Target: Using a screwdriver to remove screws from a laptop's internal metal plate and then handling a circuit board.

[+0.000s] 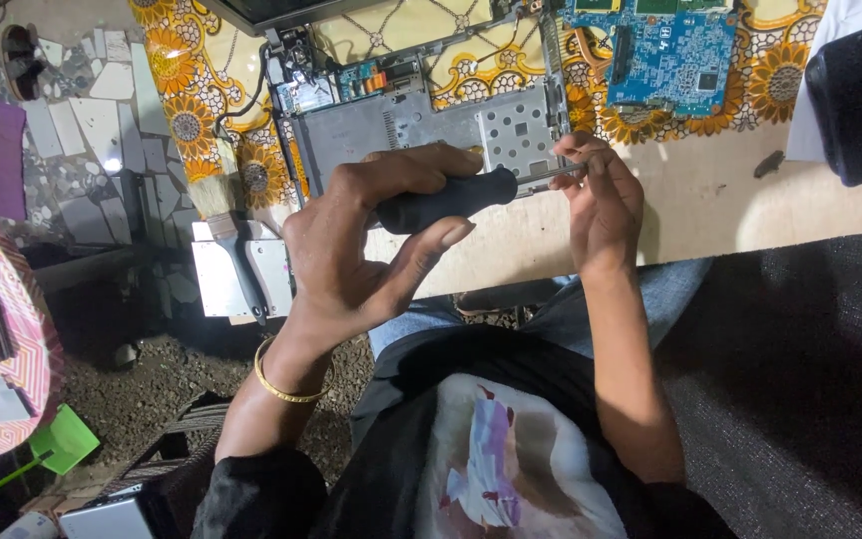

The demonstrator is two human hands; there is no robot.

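I see no packages or readable signs here; the nearest to a label is the pale printed patch on the black shirt (491, 454) at the bottom of the view. A yellow cloth with sunflower print (187, 95) covers the far part of the table (730, 205). On it lies an opened laptop chassis (421, 120), grey metal with a perforated plate, and to its right a blue circuit board (665, 50). A black rectangular object (860, 100) sits at the right edge. A paintbrush (226, 215) rests on a small grey box (241, 274) left of the table.

My left hand (351, 245) has its grip closed around the black handle of a screwdriver (451, 198), fingers over the top, thumb stretched beneath. The screwdriver lies nearly level above the table's near edge, just before the chassis. Its thin metal shaft runs right into my right hand (601, 200), whose grip is pinched shut on the shaft near its tip. A gold bangle (281, 384) circles my left wrist.
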